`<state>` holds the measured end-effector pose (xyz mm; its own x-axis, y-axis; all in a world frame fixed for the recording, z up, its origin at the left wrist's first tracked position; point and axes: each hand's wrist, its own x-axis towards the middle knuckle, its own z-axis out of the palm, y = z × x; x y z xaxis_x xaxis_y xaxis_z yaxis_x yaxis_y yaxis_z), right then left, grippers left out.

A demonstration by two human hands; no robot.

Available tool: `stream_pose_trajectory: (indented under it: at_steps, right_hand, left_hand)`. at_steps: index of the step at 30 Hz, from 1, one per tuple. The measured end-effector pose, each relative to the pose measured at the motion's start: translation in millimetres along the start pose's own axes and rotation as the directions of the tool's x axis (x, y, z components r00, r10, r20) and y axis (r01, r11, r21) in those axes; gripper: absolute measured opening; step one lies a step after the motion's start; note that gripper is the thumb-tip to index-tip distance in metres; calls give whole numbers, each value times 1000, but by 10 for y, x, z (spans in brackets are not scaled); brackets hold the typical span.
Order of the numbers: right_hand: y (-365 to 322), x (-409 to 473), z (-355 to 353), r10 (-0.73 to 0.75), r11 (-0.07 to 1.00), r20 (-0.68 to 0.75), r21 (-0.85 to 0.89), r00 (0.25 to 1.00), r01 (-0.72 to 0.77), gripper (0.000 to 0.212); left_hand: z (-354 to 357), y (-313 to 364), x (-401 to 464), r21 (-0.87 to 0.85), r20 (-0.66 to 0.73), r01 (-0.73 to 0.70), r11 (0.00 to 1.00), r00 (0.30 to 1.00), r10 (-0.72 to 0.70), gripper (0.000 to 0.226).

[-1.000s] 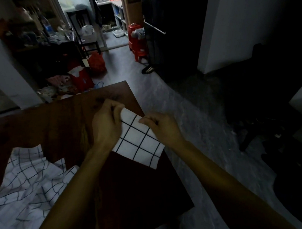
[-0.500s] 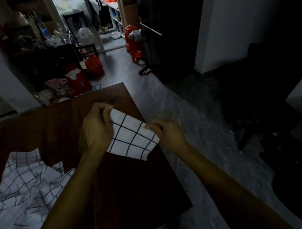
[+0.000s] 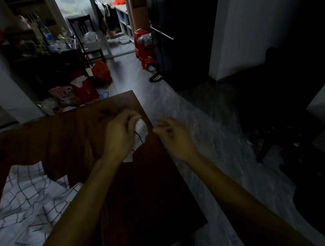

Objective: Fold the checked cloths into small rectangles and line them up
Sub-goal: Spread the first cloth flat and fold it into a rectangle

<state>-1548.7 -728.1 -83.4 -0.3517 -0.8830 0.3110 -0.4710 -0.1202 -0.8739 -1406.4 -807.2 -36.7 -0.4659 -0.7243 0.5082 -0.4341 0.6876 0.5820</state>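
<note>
The left hand (image 3: 120,135) grips a small folded checked cloth (image 3: 140,134), its fingers curled over the top of the bundle so that only a white edge with a couple of dark grid lines shows past the knuckles and below the heel of the hand. The right hand (image 3: 174,136) holds nothing: it hangs just beside the cloth with its fingers loosely spread and slightly blurred, apart from the fabric, above the right edge of the table (image 3: 75,135). The folded cloth sits near the far right corner of the dark brown wooden tabletop, and whether it rests on the wood or is held just above it cannot be told under the covering hand. At the near left, a heap of unfolded checked cloths (image 3: 26,199) lies crumpled on the table, white with thin dark lines, spreading out of view at the left and bottom edges and well apart from the cloth in hand. Both bare forearms reach in from the bottom of the view. Beyond the table the grey floor (image 3: 196,131) runs toward a lit doorway, with a dark chair (image 3: 86,39), red bags (image 3: 101,71) and a cluttered shelf at the left in dim light.
</note>
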Motion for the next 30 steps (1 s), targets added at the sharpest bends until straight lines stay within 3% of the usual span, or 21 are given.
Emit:
stream_pose_trajectory:
  at_steps: [3,5,8,11,15,18,23,30]
  right_hand:
    - [-142,105,107,-66,997,103,-33,992,70,17]
    - [-152,105,109,-9,997,113,78,994,0,11]
    - [-159,68,83,107,956,66,266,992,-120,7]
    - [-139,59,52,190,915,-54,372,980,-157,21]
    - [-89,67,51,266,868,-118,462,957,-184,36]
    - [-80,52,69,312,845,-111,487,944,-222,39]
    - [-97,18,32,353,825,-51,487,934,-285,14]
    - [-116,12,35,379,831,-89,472,921,-296,26]
  left_hand:
    - [55,42,-47,1,32,-106,994,994,105,13]
    - [-8,25,-62,-47,37,-163,985,986,165,15]
    - [-88,6,-130,-148,67,21,989,998,-11,15]
    - [-67,3,-245,-224,55,253,941,967,-247,29]
    - [42,-123,-388,-471,123,423,774,900,-418,22]
    - [153,-201,-489,-464,118,427,776,898,-423,27]
    - [170,-102,-502,-450,29,362,816,920,-392,35]
    - [223,-167,-615,-403,53,422,812,897,-439,25]
